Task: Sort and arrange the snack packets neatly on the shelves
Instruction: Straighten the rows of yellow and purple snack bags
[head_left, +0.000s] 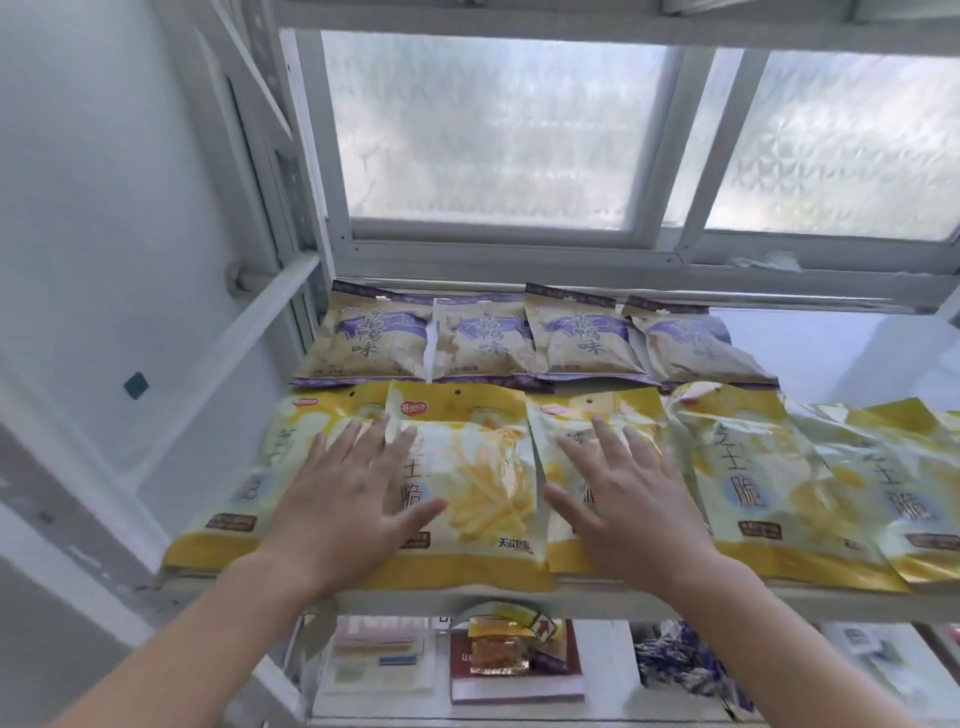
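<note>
Two rows of snack packets are laid flat on the upper shelf, across the middle of the frame below the frosted window. Four purple-and-tan packets are ranged along the back. Five yellow packets are set along the front, with their edges overlapping.

The left hand is spread flat, fingers straight, across the two leftmost yellow packets. The right hand is laid the same way on the third. Nothing is gripped, and the hands are kept apart with a gap between them.

The packets are judged to be light, air-puffed and crinkly, with a glossy film that may be expected to slide readily over the packet beneath. The contents are probably brittle, so hard pressing is best avoided. A packet would best be taken by its flat sealed top or bottom edge, or nudged sideways with an open palm.

On the lower shelf, at the bottom of the frame, a red book with a small orange packet on it can be seen. A heap of purple wrappers lies to its right, and blurred pale boxes are seen to its left.
</note>
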